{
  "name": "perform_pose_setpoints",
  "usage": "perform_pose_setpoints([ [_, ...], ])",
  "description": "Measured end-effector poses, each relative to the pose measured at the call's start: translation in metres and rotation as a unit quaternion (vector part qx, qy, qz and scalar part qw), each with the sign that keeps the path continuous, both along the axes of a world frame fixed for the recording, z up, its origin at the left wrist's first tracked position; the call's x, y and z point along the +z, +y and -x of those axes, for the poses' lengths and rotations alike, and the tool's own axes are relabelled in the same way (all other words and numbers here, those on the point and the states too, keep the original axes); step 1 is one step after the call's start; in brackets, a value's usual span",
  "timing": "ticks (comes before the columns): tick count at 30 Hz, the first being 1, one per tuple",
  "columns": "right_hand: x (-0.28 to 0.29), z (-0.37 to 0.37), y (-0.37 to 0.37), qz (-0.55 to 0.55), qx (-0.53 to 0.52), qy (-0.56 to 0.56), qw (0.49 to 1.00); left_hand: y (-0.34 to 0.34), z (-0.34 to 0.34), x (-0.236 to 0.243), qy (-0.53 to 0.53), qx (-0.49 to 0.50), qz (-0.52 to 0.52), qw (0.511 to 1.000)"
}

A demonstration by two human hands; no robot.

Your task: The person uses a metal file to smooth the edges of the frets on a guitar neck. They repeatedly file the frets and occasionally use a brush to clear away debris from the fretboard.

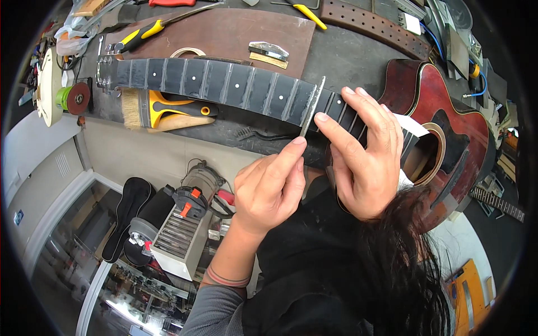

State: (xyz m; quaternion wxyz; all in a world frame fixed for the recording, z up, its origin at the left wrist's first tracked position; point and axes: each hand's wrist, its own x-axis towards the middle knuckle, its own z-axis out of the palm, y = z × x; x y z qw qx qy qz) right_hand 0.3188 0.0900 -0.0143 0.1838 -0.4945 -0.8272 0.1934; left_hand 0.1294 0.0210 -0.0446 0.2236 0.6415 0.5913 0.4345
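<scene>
A dark red acoustic guitar (443, 78) lies across the bench, its neck stretching to the left. The black fretboard (216, 81) carries white dot markers and greyish, dusty bands along its frets. My left hand (272, 187) pinches the near end of a thin grey metal file (313, 106), which lies crosswise over the fretboard. My right hand (367, 151) rests over the fretboard just right of the file, fingers stretched and spread. Its index fingertip is beside the file; whether they touch I cannot tell. White paper (411, 125) partly covers the soundhole area.
Below the neck sits a wide brush (162, 109) with a yellow and black handle. Behind lie a yellow-handled tool (143, 35), a small levelling block (268, 54) and a perforated brown strap (372, 28). A green grinding disc (74, 98) stands at left; a vacuum cleaner (199, 190) is below the bench.
</scene>
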Motion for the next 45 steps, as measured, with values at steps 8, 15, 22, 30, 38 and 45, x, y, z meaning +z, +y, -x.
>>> perform_pose_setpoints([
  [8, -0.004, 0.001, -0.001, -0.019, 0.001, -0.016, 1.0, -0.01, 0.004, -0.01, 0.028, -0.019, -0.007, 0.999],
  [15, -0.003, 0.003, 0.0, -0.024, 0.003, -0.021, 0.999, -0.027, -0.002, -0.011, 0.022, 0.004, -0.015, 1.0],
  [22, -0.008, 0.003, 0.001, -0.037, 0.0, -0.014, 0.999, -0.018, -0.002, -0.013, 0.023, 0.003, -0.024, 0.999],
  [30, -0.007, 0.003, -0.001, -0.035, 0.011, -0.008, 0.999, 0.013, -0.007, -0.009, -0.004, 0.002, -0.007, 1.0],
  [38, -0.003, 0.003, -0.002, -0.026, 0.003, -0.014, 1.0, -0.032, 0.001, -0.01, 0.023, 0.007, -0.004, 1.0],
  [45, -0.009, 0.001, -0.002, -0.043, 0.005, -0.017, 0.999, -0.03, 0.004, -0.013, 0.014, -0.016, 0.013, 1.0],
])
